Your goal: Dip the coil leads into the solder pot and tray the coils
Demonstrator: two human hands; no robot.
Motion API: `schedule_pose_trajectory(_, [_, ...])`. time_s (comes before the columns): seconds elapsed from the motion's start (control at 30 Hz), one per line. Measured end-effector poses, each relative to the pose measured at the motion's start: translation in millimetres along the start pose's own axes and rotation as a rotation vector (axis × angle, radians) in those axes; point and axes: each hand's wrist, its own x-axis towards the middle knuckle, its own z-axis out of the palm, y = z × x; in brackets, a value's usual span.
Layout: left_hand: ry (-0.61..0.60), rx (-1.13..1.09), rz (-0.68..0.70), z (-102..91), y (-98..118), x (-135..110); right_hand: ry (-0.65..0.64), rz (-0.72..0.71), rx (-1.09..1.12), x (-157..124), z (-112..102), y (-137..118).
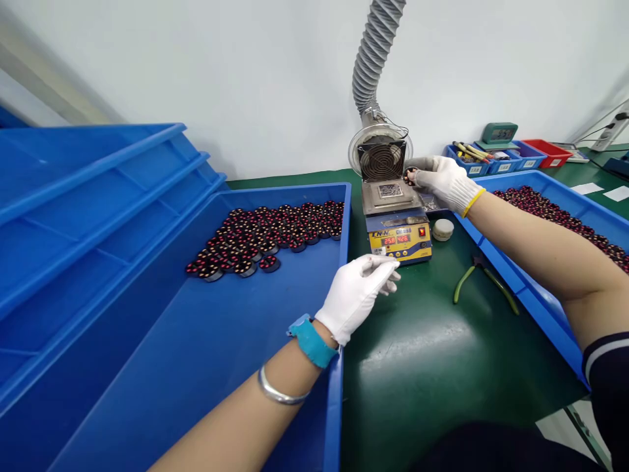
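Observation:
My right hand [439, 180], in a white knit glove with a yellow cuff edge, pinches a small round black part [409, 176] with light spots on its face. It holds this part at the right of a solder pot [400, 239], which has a yellow front, a lit red display and a square metal top. My left hand [356, 292], gloved in white, hovers in front of the pot by the left tray's right edge. Its fingers are loosely stretched, and nothing shows in them. Many similar round parts [275, 229] lie grouped at the far end of the left blue tray [236, 354].
Stacked blue trays [93, 190] rise at the left. Green-handled cutters [484, 278] and a round white container [443, 229] lie between the pot and the right blue tray [511, 275], which holds many parts. A grey hose [376, 56] with a fan stands behind. Small bins [504, 164] line the back.

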Motion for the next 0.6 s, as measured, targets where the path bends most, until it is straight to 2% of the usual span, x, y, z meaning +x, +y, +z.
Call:
schedule_pose_trajectory(0.1, [0.015,0.034,0.003,1.0,2,0,-0.106,0.071,0.373,-19,-18,5])
schedule_pose_trajectory(0.17, [0.023,0.059,0.008,1.6,4,0,-0.162,0.078,0.528,-27,-32,15])
schedule_pose_trajectory(0.3, [0.025,0.119,-0.006,1.3,6,1,-0.241,0.048,0.698,-36,-64,38])
schedule_pose_trajectory(0.37, [0.030,0.148,-0.011,1.9,5,2,-0.253,0.051,0.728,-42,-73,44])
schedule_pose_trajectory(0.47, [0.073,0.251,0.047,5.6,3,-2,-0.259,0.050,0.730,-58,-67,42])
schedule_pose_trajectory(0.6, [0.148,0.549,0.287,13.6,-3,-13,-0.354,0.020,0.679,-90,-29,23])
